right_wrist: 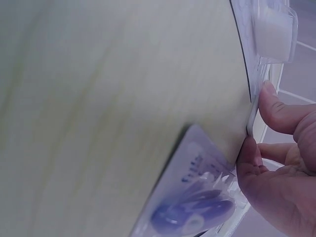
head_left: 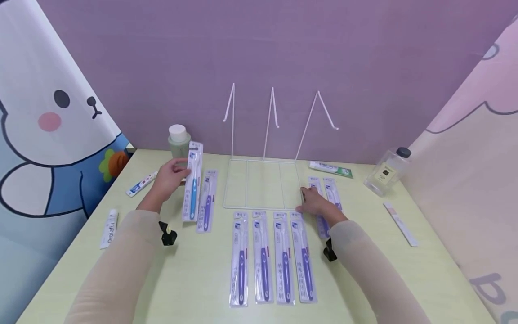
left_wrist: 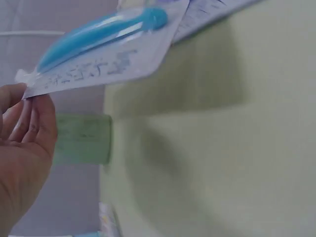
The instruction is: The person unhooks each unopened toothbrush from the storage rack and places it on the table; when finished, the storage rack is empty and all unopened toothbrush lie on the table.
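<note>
In the head view my left hand (head_left: 167,182) pinches the edge of a packaged blue toothbrush (head_left: 193,189), raised at a tilt over the table's left side. Its blue handle (left_wrist: 106,37) shows large in the left wrist view. A packaged purple toothbrush (head_left: 207,202) lies just right of it. My right hand (head_left: 315,202) is at the front right corner of a white wire rack (head_left: 261,209). The right wrist view shows thumb and fingertips pinching the rack's thin wire (right_wrist: 252,118). Two packaged purple toothbrushes lie by that hand, one (head_left: 323,227) partly hidden under it.
Several packaged purple toothbrushes (head_left: 264,270) lie in a row before the rack. A green bottle (head_left: 178,143) stands back left, a clear bottle (head_left: 386,173) back right. Toothpaste tubes (head_left: 108,228) lie around, one (head_left: 329,169) behind the right hand. A slim white packet (head_left: 400,224) lies far right.
</note>
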The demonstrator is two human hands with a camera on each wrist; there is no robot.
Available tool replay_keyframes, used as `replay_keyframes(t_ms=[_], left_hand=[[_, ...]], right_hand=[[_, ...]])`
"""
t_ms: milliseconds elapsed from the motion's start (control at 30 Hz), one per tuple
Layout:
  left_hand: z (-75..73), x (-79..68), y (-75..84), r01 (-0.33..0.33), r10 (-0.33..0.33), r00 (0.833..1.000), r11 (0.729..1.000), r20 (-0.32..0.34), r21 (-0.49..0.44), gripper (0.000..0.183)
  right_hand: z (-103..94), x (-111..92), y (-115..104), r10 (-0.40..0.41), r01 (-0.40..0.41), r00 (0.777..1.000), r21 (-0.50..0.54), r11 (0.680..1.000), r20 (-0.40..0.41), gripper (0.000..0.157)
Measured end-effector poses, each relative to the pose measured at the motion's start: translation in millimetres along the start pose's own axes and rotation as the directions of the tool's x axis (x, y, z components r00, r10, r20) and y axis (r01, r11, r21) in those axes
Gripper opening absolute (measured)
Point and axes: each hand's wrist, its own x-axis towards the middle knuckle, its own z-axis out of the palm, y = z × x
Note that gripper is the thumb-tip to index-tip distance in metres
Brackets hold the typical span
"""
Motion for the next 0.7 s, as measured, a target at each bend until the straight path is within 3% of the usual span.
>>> replay_keyframes(t_ms=[167, 300, 533, 700], left_hand=[[-7.7, -7.3, -29.7, 0.173, -0.174, 0.982, 0.985, 0.073, 0.016, 0.047], [-10.7, -8.2, -44.7, 0.256, -0.261, 0.961, 0.965, 0.092, 0.056, 0.047], [-5.9, -7.2, -54.5, 0.271, -0.277, 0.956, 0.96, 0.101, 0.07, 0.047], [1.3, -10.3, -52.7, 0.261, -0.267, 0.963, 0.954, 0.025, 0.145, 0.043]], right_hand=[[-0.5, -2, 0, -0.011, 0.011, 1.0, -0.011, 1.0, 0.003, 0.082], [-2.2, -3, 0, -0.012, 0.012, 1.0, -0.003, 1.0, -0.005, 0.082], [-4.4, -4, 7, -0.042, 0.041, 0.999, -0.026, 0.999, -0.014, 0.081], [-2.3, -5, 12, -0.048, 0.048, 0.999, -0.024, 0.999, -0.018, 0.08]])
